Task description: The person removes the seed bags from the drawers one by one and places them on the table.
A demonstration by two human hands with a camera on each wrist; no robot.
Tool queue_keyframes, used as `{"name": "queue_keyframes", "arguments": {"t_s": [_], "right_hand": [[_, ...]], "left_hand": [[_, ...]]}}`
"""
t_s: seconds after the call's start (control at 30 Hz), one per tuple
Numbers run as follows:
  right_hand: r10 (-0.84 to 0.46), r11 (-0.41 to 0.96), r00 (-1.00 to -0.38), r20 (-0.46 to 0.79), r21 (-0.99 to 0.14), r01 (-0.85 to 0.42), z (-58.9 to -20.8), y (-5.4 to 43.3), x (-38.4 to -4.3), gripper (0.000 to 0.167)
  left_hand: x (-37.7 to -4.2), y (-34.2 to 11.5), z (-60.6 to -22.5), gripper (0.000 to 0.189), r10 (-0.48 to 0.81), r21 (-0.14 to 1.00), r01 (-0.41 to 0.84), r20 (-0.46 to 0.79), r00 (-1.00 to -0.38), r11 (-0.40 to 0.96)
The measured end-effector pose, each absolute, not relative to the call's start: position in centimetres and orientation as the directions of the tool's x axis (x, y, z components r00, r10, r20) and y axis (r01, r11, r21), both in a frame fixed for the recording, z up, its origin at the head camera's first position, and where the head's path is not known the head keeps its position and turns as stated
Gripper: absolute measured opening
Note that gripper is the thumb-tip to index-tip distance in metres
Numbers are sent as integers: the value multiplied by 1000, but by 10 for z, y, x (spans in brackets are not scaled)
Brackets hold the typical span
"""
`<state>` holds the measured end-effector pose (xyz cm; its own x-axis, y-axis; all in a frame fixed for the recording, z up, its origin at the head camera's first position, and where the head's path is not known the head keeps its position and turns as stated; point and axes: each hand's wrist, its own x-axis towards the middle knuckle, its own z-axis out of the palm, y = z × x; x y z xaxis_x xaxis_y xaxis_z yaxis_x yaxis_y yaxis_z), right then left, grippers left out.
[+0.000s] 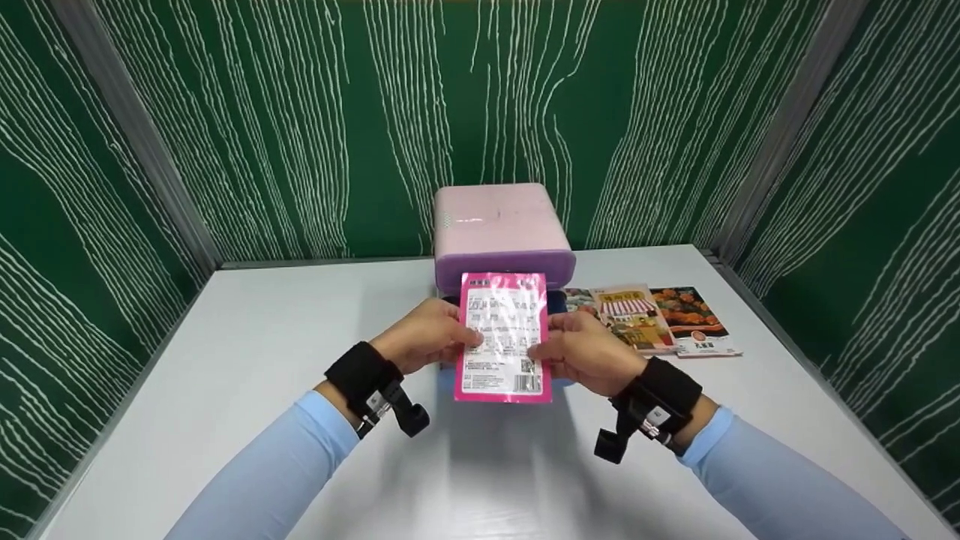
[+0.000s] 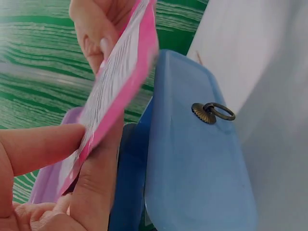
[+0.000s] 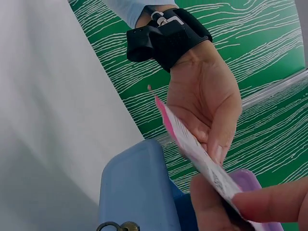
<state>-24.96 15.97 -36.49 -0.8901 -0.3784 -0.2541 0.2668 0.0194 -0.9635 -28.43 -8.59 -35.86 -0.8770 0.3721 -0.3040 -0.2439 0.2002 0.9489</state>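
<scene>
Hands (image 1: 421,337) (image 1: 596,352) pinch a pink packet (image 1: 504,334) by its sides.

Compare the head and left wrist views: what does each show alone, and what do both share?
Only the head view shows the orange-flowered packet, light blue sleeves and black wrist straps. Only the left wrist view shows the ring pull on the blue drawer. Both show the pink-edged packet, pinched by left hand and right hand.
</scene>
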Motion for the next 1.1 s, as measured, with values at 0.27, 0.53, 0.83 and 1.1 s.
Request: {"name": "queue_keyframes", "arguments": {"t_s": [0.27, 0.53, 0.83, 1.1], "right_hand": [[-288, -46, -949, -128, -988, 147, -368, 150, -246, 45], [-198, 66, -980, 23, -997, -37, -372, 145, -245, 35], [-108, 261, -963, 246, -928, -267, -362, 153, -244, 30], [-56, 460, -872, 485, -763, -454, -360, 152, -244, 26]], "left_hand": [[-283, -79, -360, 27, 324, 979, -165, -195, -926, 118], [-280, -74, -361, 30, 299, 995, -78, -92, -950, 59], [-276, -75, -359, 38, 176, 999, -7, -16, -984, 51], [-270, -70, -357, 36, 255, 994, 104, 93, -962, 31]]}}
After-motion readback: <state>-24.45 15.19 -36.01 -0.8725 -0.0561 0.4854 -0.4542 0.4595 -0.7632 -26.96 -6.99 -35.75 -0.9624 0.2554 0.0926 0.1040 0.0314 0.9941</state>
